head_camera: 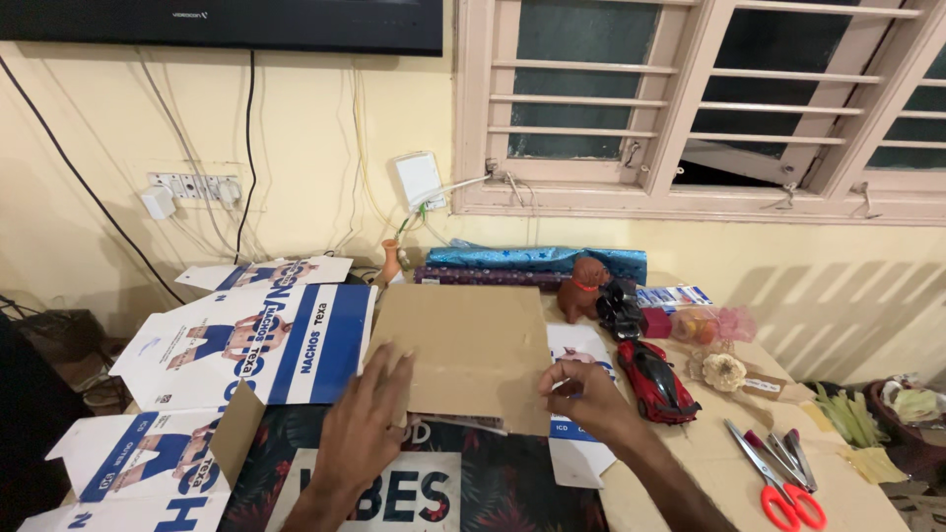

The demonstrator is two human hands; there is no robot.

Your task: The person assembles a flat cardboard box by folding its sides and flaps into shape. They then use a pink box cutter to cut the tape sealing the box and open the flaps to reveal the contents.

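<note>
Head view, looking down on a crowded tabletop (709, 463).

Left hand (367, 419) spread flat, fingers splayed, pressing on the lower left part of a brown cardboard sheet (463, 350); nothing pinched, only held down. Right hand (581, 389) curled at the sheet's lower right edge, grip closed around something slim and blue, perhaps a pen, too hidden to be sure. Cardboard sheet lying mid-tabletop, overlapping a flattened blue-and-white printed carton (261, 340) on its left and a white printed sheet (581, 404) under its right edge.

Possible trouble, judged from the layout:
- Cardboard resting on slick printed card, so liable to slide or skew under uneven pressure from the flat left hand.
- Red toy car (655, 379) just beside the right wrist; a sweep of the forearm could knock it towards the edge.
- Red-handled scissors (778, 478) lying open near the right forearm, blades towards the elbow; a careless drag back risks a nick.
- Small clay vase (391, 261) upright behind the cardboard, easily tipped if the sheet gets pushed back.

Count:
- One brown cardboard sheet.
- Three flattened printed cartons at left, as far as visible.
- Two rolls of wrapping paper (537, 261) against the wall, one blue, one dark.
- One red toy car, one black toy car (619, 307).
- One brown toy dog (583, 288).
- One pair of red-handled scissors, with two or so smaller tools beside it, hard to separate.
</note>
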